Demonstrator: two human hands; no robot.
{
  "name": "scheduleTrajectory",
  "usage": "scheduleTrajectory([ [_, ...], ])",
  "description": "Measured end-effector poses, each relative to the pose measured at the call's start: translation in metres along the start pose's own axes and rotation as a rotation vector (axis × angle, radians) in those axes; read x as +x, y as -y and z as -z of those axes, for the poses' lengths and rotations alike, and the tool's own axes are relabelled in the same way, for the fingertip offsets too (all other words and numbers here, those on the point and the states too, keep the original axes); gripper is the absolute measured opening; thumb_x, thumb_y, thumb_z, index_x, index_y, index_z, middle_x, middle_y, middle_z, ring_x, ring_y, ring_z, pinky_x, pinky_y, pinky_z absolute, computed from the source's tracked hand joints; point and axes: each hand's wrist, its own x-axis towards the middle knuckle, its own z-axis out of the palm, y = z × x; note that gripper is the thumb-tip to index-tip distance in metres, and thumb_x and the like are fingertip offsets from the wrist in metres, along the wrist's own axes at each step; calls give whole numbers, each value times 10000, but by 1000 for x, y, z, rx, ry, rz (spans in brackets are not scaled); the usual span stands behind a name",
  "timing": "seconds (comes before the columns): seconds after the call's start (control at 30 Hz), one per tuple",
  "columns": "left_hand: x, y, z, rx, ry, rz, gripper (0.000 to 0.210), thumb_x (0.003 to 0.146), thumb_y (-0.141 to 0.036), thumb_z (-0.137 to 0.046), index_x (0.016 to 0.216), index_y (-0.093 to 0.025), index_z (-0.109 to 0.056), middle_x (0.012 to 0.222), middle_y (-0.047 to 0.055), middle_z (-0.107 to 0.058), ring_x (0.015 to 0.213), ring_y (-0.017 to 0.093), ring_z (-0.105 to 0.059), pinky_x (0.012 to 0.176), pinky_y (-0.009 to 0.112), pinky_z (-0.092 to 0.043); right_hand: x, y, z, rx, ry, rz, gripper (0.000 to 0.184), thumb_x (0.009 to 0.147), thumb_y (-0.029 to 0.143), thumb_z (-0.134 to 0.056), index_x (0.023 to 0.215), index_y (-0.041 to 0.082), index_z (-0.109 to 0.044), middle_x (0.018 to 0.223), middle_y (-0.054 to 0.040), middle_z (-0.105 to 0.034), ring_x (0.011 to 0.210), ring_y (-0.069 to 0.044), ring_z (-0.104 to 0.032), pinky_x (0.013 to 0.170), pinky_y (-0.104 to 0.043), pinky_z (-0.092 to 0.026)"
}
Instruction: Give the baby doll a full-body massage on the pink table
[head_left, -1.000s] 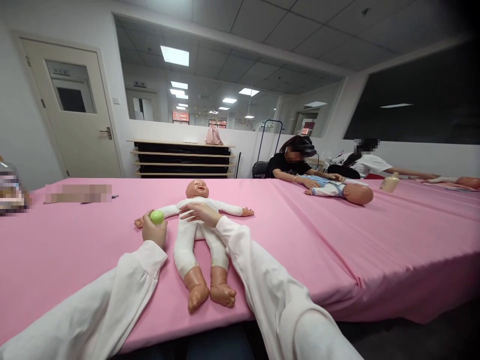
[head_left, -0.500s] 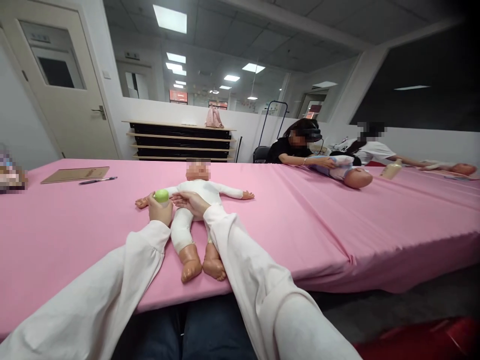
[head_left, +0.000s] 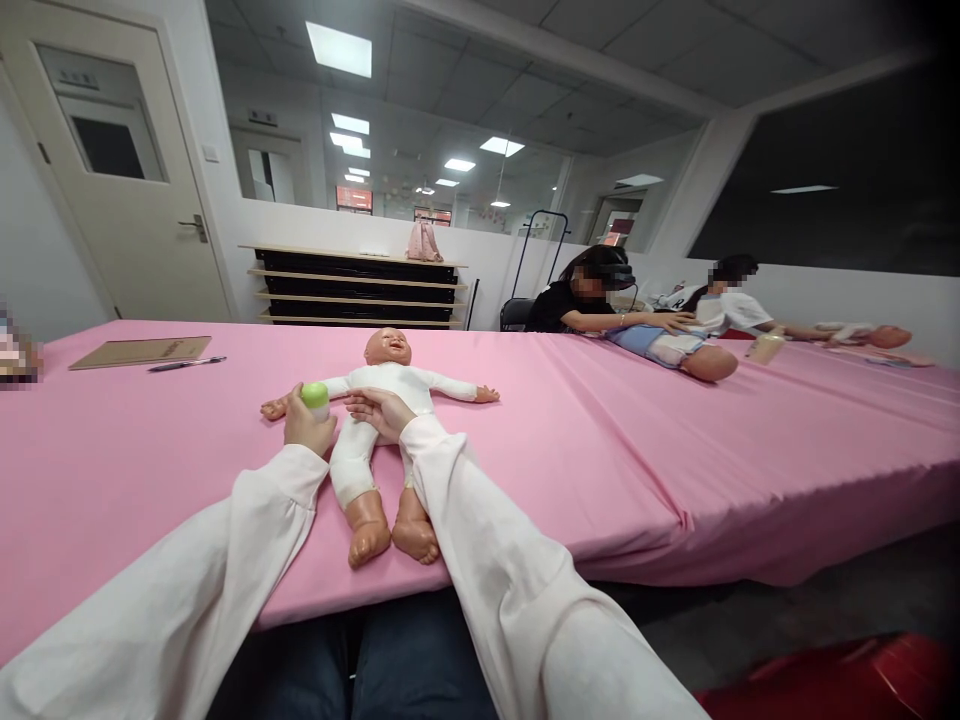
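A baby doll (head_left: pixel 392 380) in a white cloth body lies on its back on the pink-covered table, arms spread and feet toward me. My left hand (head_left: pixel 304 430) is wrapped round a small bottle with a green cap (head_left: pixel 315 394), beside the doll's hip and below its arm on that side. Most of the bottle is hidden by the fingers. My right hand (head_left: pixel 384 413) rests over the doll's lower belly, its fingers stretched out toward the bottle and nothing held in them. A small gap separates the fingertips from the bottle.
A brown clipboard or folder (head_left: pixel 142 352) and a pen (head_left: pixel 187 364) lie to the left. Across the table at right, one person (head_left: pixel 574 300) handles another doll (head_left: pixel 709 362). A pale bottle (head_left: pixel 765 347) and a second person (head_left: pixel 739 305) are farther right.
My view has shifted slightly. My left hand still grips the green-capped bottle and my right hand stays flat over the doll. The person across has moved a hand along their doll.
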Motion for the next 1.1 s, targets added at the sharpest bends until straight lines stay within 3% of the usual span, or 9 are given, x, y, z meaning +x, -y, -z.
scheduleTrajectory([
  [0.1, -3, -6, 2, 25, -46, -16, 743, 574, -149, -610, 1256, -121, -316, 1285, 169, -386, 1253, 288, -355, 1054, 414, -308, 0, 0, 1, 187, -14, -79, 235, 853, 192, -377, 818, 142, -604, 774, -52, -634, 782, -127, -603, 816, -260, -482],
  [0.4, -4, -9, 3, 81, -82, -141, 714, 633, -193, -593, 1281, -71, -320, 1254, 196, -409, 1241, 282, -353, 1055, 409, -295, -3, 3, 0, 248, -7, -82, 219, 848, 180, -403, 812, 121, -612, 752, -41, -630, 729, -95, -594, 820, -239, -464],
  [0.67, -1, -10, 8, 130, -49, 50, 734, 660, -186, -593, 1324, -116, -288, 1312, 195, -392, 1215, 311, -399, 987, 450, -359, 0, 0, 4, 261, -9, -86, 203, 836, 182, -424, 816, 116, -615, 782, -48, -627, 732, -91, -592, 808, -242, -455],
  [0.87, 1, -13, 15, 207, -182, 102, 704, 688, -192, -569, 1332, -118, -296, 1304, 183, -412, 1207, 320, -392, 1002, 491, -310, -1, 2, 1, 276, -32, -105, 230, 861, 173, -392, 820, 114, -610, 778, -49, -622, 701, -86, -578, 776, -223, -450],
  [1.0, -4, -17, 16, 256, -303, -77, 661, 709, -249, -561, 1310, -101, -328, 1370, 181, -321, 1295, 304, -267, 1053, 482, -232, -3, 2, -1, 270, -25, -92, 194, 853, 180, -414, 829, 124, -598, 787, -50, -619, 708, -91, -579, 766, -226, -446],
  [1.1, -9, -24, 16, 186, -195, -339, 569, 733, -276, -524, 1256, -88, -398, 1348, 174, -357, 1306, 264, -269, 1087, 431, -206, -3, 4, 2, 231, -65, 25, 150, 829, 195, -439, 862, 137, -574, 774, -42, -615, 671, -93, -579, 673, -219, -449],
])
